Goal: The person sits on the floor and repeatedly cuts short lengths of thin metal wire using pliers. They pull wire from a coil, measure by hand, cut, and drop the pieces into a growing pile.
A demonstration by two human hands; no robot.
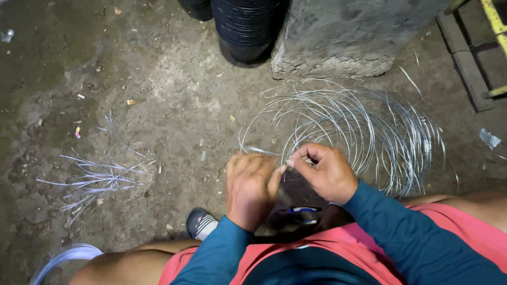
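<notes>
Rough, dirty concrete floor [158,79] filled the view, with a stack of black pots [245,29] and a grey block [348,37] at the far side. The person sat low, both hands together over the near left edge of a loose coil of silver wire [369,132]. The left hand [251,187] was curled, its fingertips pinching a wire end [259,151] that ran off to the left. The right hand [325,171] pinched the same strand just beside it, nearer the coil, which spread away to the right and far side. Blue-handled pliers [296,211] lay beneath the hands. Cut wire pieces [97,182] lay well apart at the left.
</notes>
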